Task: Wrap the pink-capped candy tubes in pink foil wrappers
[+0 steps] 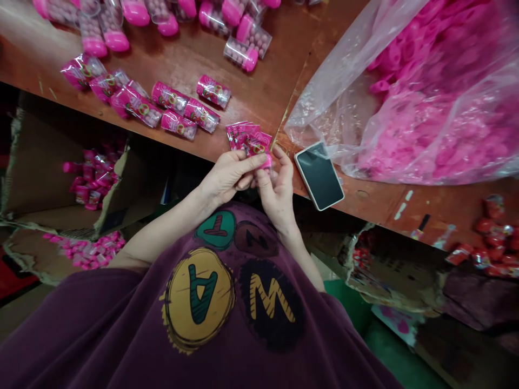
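Note:
At the table's front edge, my left hand (229, 174) is closed, its thumb pressed on the pink cap of a small clear candy tube (265, 161). The thumb and fingers of my right hand (279, 192) are around the tube's lower part, with the index finger raised. Most of the tube is hidden by my fingers. Just beyond them, several flat pink printed sleeves (243, 131) lie fanned out. Whether one of these is also between my fingers, I cannot tell. To the left lie several candy tubes in pink printed sleeves (170, 97).
Unsleeved pink-capped tubes (243, 54) lie at the back. A phone (320, 177) rests right of my hands, beside a clear bag of pink plastic pieces (425, 119). Below left, a cardboard box (44, 183) holds sleeved tubes. Red wrapped pieces (497, 237) sit far right.

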Demonstrator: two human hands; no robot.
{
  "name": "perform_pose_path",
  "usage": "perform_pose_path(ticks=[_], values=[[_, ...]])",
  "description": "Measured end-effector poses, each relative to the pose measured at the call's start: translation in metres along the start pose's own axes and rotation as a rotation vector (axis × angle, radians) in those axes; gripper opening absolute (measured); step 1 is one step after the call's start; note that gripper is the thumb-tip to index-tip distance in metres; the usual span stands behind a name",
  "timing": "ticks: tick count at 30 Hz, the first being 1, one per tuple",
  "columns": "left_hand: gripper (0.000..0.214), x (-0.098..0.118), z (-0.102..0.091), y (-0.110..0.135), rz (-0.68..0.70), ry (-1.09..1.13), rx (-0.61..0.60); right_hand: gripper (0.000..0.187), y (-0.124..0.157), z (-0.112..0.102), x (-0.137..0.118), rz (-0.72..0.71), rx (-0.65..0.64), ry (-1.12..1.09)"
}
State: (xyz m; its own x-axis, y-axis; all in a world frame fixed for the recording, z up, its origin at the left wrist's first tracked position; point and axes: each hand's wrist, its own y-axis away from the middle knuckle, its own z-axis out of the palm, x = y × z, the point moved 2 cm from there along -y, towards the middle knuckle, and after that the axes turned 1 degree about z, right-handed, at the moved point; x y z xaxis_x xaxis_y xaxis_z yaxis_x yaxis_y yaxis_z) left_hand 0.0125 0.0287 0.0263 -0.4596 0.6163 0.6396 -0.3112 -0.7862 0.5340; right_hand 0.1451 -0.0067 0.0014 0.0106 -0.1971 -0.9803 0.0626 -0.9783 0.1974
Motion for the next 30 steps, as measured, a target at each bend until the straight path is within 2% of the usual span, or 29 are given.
perform_pose_path(ticks=[3,5,9,12,18,22,26,30], values=[[0.042,-0.003,-0.001,-0.002,-0.067,0.017,-0.032,0.064,-0.001,-0.004,0.001,-0.096,-0.015,0.224],[0.041,-0.003,-0.004,-0.003,-0.102,0.027,-0.051,0.066,-0.001,-0.007,-0.002,-0.100,-0.024,0.260],[0.036,0.002,-0.007,-0.003,-0.114,0.023,-0.123,0.071,0.001,-0.011,-0.008,0.012,-0.072,0.065],[0.035,0.006,-0.005,-0.003,-0.066,0.038,-0.086,0.067,0.007,-0.011,-0.010,0.074,-0.110,-0.008],[0.032,0.007,0.005,0.002,-0.072,-0.020,0.019,0.057,0.007,0.001,-0.012,0.138,0.016,-0.166],[0.032,0.013,0.001,0.004,-0.051,-0.035,-0.015,0.053,0.002,0.004,-0.014,0.227,-0.089,-0.327],[0.041,0.011,-0.001,0.001,-0.001,-0.021,-0.005,0.056,0.000,0.004,-0.012,0.181,-0.085,-0.288],[0.047,0.002,0.004,0.003,0.065,-0.018,0.094,0.053,0.000,0.011,-0.008,0.114,0.039,-0.214]])
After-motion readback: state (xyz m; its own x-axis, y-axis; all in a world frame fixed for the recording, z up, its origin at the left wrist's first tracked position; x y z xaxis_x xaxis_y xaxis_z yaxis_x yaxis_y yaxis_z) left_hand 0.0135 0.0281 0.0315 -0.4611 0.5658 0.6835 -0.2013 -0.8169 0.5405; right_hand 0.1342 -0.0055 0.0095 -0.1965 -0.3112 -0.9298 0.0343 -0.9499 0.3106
